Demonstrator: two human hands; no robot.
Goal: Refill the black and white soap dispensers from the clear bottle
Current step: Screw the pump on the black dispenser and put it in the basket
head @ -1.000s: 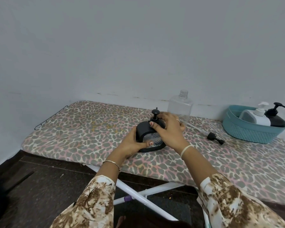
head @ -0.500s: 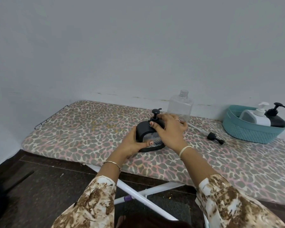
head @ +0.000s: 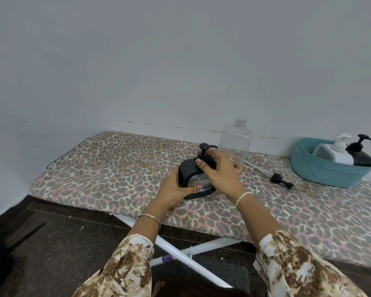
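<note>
Ironing board (head: pixel 116 168) under a leopard-print cover, carrying everything. Teal basket (head: pixel 330 176) at far right, holding a white dispenser (head: pixel 338 156) and a second black dispenser (head: pixel 361 158), both upright with pumps on; possibly finished, possibly waiting, with fill levels hidden. Clear bottle (head: pixel 236 142) upright near the wall, uncapped, looking empty or nearly so. Black dispenser (head: pixel 187 169) just in front of it on the cover, pump seated in its neck. Left hand (head: pixel 174 189) wrapped round the body, thumb across the front, steadying. Right hand (head: pixel 221 174) curled over the top, thumb and fingers pinching the pump collar. Judged a twisting step: tightening after a fill or loosening before one, not decidable here, with the drained-looking bottle hinting at closing up. Loose black pump head (head: pixel 280 180) lying on the cover between bottle and basket, touching neither; probably the bottle's own, to be refitted last.
</note>
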